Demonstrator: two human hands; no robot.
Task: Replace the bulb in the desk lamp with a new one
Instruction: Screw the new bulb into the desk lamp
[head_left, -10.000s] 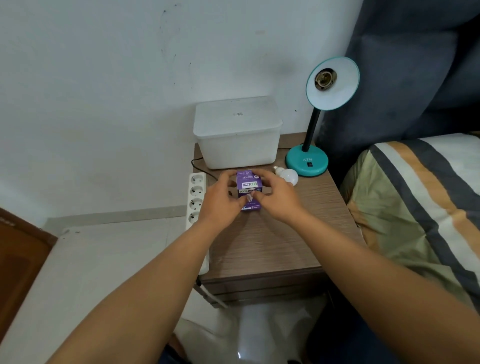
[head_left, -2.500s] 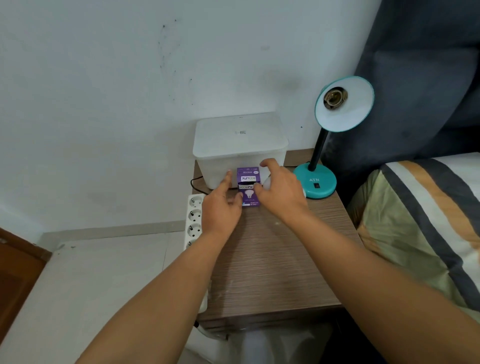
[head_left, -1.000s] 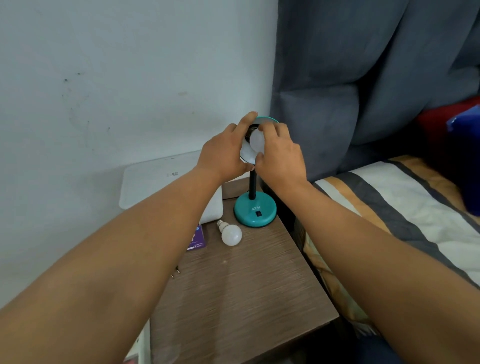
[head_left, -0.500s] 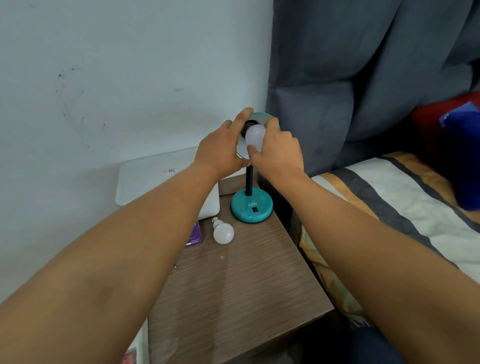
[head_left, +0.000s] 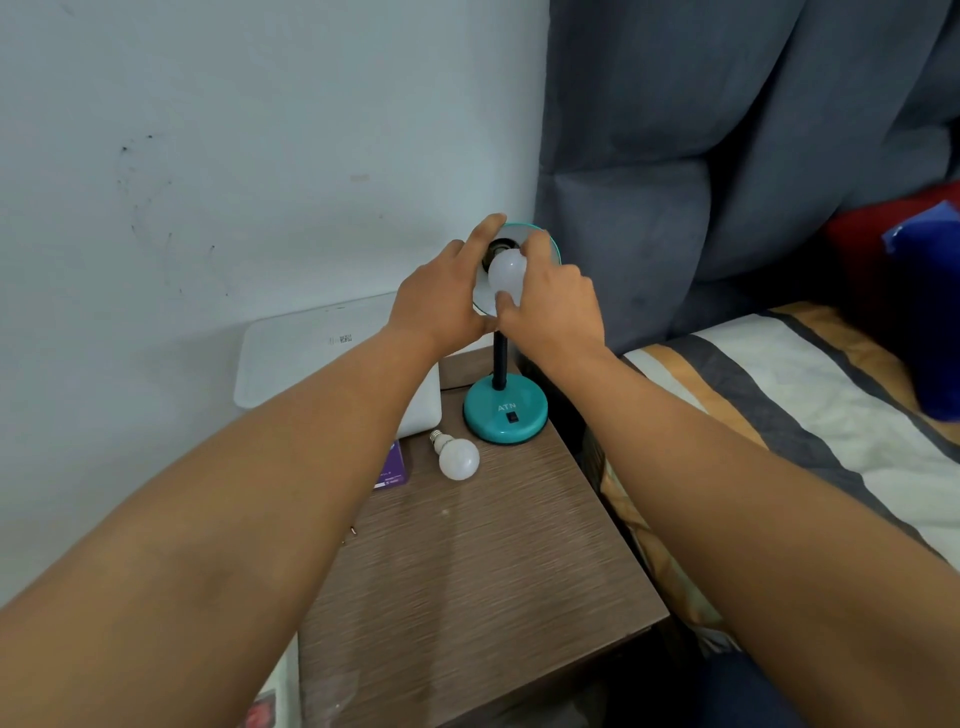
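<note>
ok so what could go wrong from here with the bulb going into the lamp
1. The right hand holds the new bulb at the socket of a tilted shade; started crooked, it could cross-thread.
2. The lamp base stands near the table edge by the bed; a hard twist might tip it, though the left hand steadies the shade.
3. The old bulb lies loose and could roll off.

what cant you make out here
- Head view: whether the bulb is fully screwed into the lamp shade; right hand and left hand cover the socket.
- Purple box: mostly behind the left forearm.
- White box label: too small.
</note>
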